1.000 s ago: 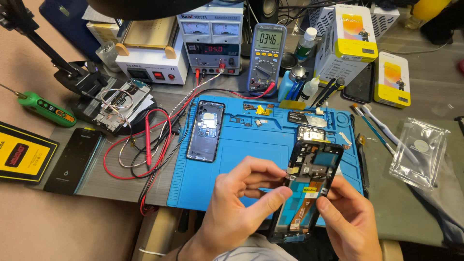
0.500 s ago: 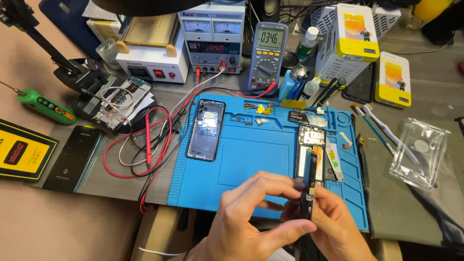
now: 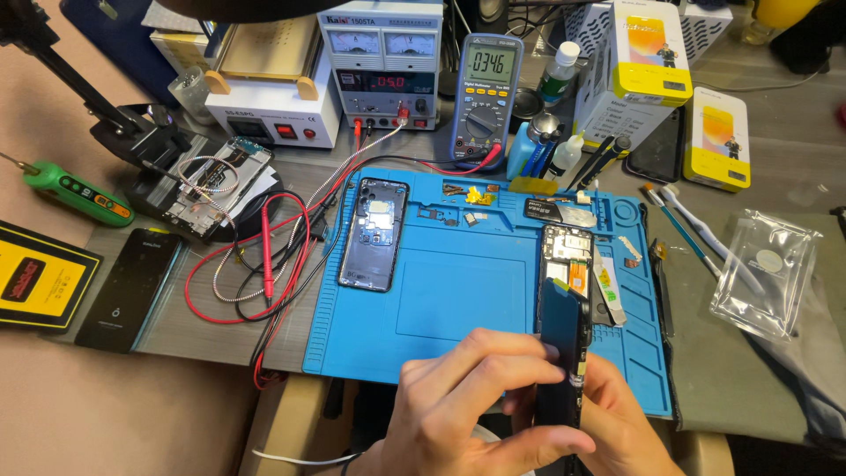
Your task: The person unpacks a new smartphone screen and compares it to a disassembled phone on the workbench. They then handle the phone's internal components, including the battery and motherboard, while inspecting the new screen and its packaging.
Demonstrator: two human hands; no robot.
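Note:
Both hands grip an opened smartphone body [image 3: 562, 353], held on edge at the near rim of the blue repair mat [image 3: 449, 300]. My left hand [image 3: 467, 405] wraps its left side with the fingers across the front. My right hand [image 3: 621, 427] supports it from the right and below. The phone's dark face turns left; its circuit side shows as a thin strip on the right. On the mat behind it lies a phone frame [image 3: 568, 256] with exposed parts. A dark phone back cover [image 3: 374, 234] lies at the mat's left.
A multimeter [image 3: 485, 97] and a bench power supply [image 3: 381, 62] stand at the back, their red leads [image 3: 264, 256] looping over the table's left side. Boxes [image 3: 648, 53], bottles [image 3: 555, 75], brushes [image 3: 679, 225], a clear plastic case [image 3: 767, 273], a black phone [image 3: 130, 289] and a green screwdriver [image 3: 75, 189] surround the mat.
The phone body has been turned from facing me with its insides showing to standing on edge. Both hands kept their grip and shifted slightly lower.

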